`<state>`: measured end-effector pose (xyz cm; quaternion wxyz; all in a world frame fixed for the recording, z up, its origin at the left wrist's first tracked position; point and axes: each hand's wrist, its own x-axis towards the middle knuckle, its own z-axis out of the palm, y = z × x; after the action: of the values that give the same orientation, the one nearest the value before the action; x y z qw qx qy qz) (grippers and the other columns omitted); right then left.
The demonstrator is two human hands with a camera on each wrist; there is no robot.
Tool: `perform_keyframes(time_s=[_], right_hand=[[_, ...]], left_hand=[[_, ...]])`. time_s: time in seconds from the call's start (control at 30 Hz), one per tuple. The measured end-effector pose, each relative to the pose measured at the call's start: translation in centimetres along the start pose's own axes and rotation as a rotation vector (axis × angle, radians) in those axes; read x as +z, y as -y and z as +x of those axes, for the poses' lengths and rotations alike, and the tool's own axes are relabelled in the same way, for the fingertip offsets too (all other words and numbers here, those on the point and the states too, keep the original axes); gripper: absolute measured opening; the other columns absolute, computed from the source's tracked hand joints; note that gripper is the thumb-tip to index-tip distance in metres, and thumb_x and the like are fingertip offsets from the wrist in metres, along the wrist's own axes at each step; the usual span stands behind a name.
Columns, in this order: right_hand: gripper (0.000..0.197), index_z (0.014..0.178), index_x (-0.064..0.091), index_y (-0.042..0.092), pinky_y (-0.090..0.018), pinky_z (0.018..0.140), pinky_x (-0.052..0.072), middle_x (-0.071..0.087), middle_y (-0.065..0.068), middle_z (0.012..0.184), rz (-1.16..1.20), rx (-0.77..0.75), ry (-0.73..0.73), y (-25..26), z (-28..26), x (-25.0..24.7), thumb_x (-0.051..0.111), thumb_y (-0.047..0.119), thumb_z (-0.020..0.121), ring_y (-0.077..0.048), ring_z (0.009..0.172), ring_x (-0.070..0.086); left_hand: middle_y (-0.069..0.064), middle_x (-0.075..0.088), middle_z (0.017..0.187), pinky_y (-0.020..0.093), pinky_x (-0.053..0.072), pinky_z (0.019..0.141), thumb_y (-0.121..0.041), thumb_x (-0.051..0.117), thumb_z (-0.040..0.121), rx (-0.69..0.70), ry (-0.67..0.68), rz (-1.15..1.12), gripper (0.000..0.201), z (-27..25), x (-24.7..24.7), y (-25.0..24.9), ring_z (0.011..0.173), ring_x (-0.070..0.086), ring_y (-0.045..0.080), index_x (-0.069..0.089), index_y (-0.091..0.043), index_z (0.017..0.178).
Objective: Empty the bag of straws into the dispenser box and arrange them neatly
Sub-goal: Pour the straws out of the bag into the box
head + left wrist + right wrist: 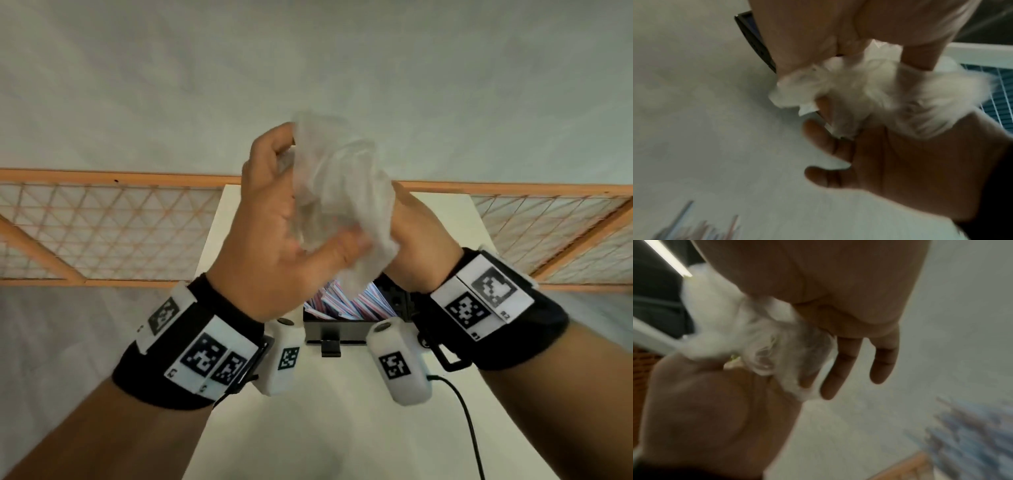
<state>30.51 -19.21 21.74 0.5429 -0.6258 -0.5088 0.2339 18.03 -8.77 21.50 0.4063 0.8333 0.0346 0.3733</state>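
Note:
A crumpled clear plastic bag is held up between both hands, above the box. My left hand grips its left side, fingers curled over the top and thumb pressed on the lower part. My right hand holds the right side, its fingers hidden behind the plastic. Below them stands the black dispenser box, with striped straws lying crossed and uneven inside. In the left wrist view the bag is bunched between my left palm and my right hand. The right wrist view shows the bag blurred.
The box stands on a narrow white table. A black cable runs over the table at the right. An orange wooden lattice rail crosses behind the table on both sides, in front of a pale wall.

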Motion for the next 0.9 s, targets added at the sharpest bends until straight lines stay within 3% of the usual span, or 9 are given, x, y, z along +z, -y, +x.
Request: perform_keyframes(time_s=[0.07,0.13,0.2,0.27,0.37,0.43,0.53,0.63,0.9], right_hand=[[0.018,0.086,0.064,0.006,-0.035,0.072,0.044,0.05,-0.006,0.079,-0.246,-0.017,-0.08,-0.2,-0.4,-0.2,0.048,0.014,0.084,-0.018,0.078,0.05],[0.028,0.087,0.054,0.032,-0.03,0.076,0.047,0.052,0.008,0.081,-0.236,0.034,-0.073,-0.3,-0.5,0.1,0.047,0.007,0.076,-0.01,0.081,0.054],[0.011,0.077,0.052,0.02,-0.032,0.07,0.045,0.047,-0.006,0.07,0.179,0.228,0.025,0.1,0.0,1.1,0.052,0.012,0.069,-0.008,0.069,0.051],[0.033,0.093,0.056,0.005,-0.04,0.072,0.037,0.048,-0.019,0.074,0.481,0.424,0.153,0.3,0.5,1.4,0.057,0.032,0.074,-0.021,0.065,0.052],[0.074,0.103,0.065,0.003,-0.042,0.079,0.042,0.074,-0.012,0.096,0.257,0.542,0.198,-0.6,0.0,0.0,0.041,0.069,0.082,-0.033,0.084,0.071],[0.063,0.099,0.069,0.006,-0.041,0.074,0.052,0.074,-0.014,0.097,0.052,0.52,0.024,-2.2,-1.0,-1.7,0.048,0.064,0.089,-0.035,0.08,0.073],[0.03,0.081,0.067,0.017,-0.037,0.072,0.055,0.073,-0.004,0.08,-0.406,0.495,-0.065,-5.8,-3.3,-3.7,0.065,0.047,0.087,-0.023,0.072,0.07],[0.021,0.074,0.063,0.02,-0.024,0.063,0.046,0.068,0.006,0.071,-0.671,0.584,0.022,-8.6,-5.7,-3.6,0.072,0.038,0.082,-0.011,0.07,0.063],[0.017,0.081,0.053,0.023,-0.032,0.076,0.049,0.057,0.005,0.087,-0.872,0.649,0.164,-15.5,-8.9,-0.7,0.068,0.029,0.075,-0.023,0.085,0.061]], left_hand=[[0.008,0.032,0.147,0.039,0.041,0.115,-0.048,0.079,0.074,-0.005,0.027,0.03,0.069,-0.4,0.5,0.1,0.144,0.036,0.021,0.055,-0.019,0.133],[0.005,0.037,0.141,0.037,0.045,0.111,-0.044,0.083,0.073,0.008,-0.032,0.005,0.074,-0.6,0.8,0.3,0.137,0.046,0.021,0.05,-0.018,0.134],[0.002,0.055,0.127,0.023,0.049,0.097,-0.024,0.086,0.073,-0.008,-0.112,-0.025,0.065,-0.7,0.9,0.3,0.117,0.06,0.01,0.055,-0.013,0.129],[-0.002,0.07,0.104,0.02,0.052,0.079,0.001,0.078,0.071,-0.06,-0.197,-0.036,0.049,-0.7,0.5,0.7,0.092,0.068,0.004,0.067,0.0,0.119],[0.022,0.073,0.087,0.036,0.056,0.061,0.012,0.055,0.065,-0.187,-0.331,-0.105,0.036,-0.7,-2.0,3.5,0.074,0.072,0.034,0.069,0.016,0.098],[0.028,0.068,0.084,0.043,0.055,0.053,0.004,0.054,0.063,-0.4,-0.368,-0.049,0.037,-1.0,-4.2,6.7,0.066,0.068,0.043,0.063,0.013,0.097],[0.011,0.068,0.095,0.044,0.059,0.066,-0.013,0.064,0.071,-0.711,-0.366,0.253,0.043,-3.0,-4.9,9.4,0.077,0.069,0.031,0.043,-0.019,0.107],[0.011,0.06,0.095,0.036,0.043,0.069,-0.013,0.064,0.08,-0.83,-0.262,0.482,0.027,-5.4,-2.9,11.1,0.083,0.056,0.029,0.046,-0.01,0.099],[0.014,0.051,0.096,0.032,0.035,0.074,-0.006,0.068,0.083,-0.973,0.067,0.616,0.013,-12.0,3.1,16.9,0.096,0.058,0.04,0.058,-0.006,0.09]])
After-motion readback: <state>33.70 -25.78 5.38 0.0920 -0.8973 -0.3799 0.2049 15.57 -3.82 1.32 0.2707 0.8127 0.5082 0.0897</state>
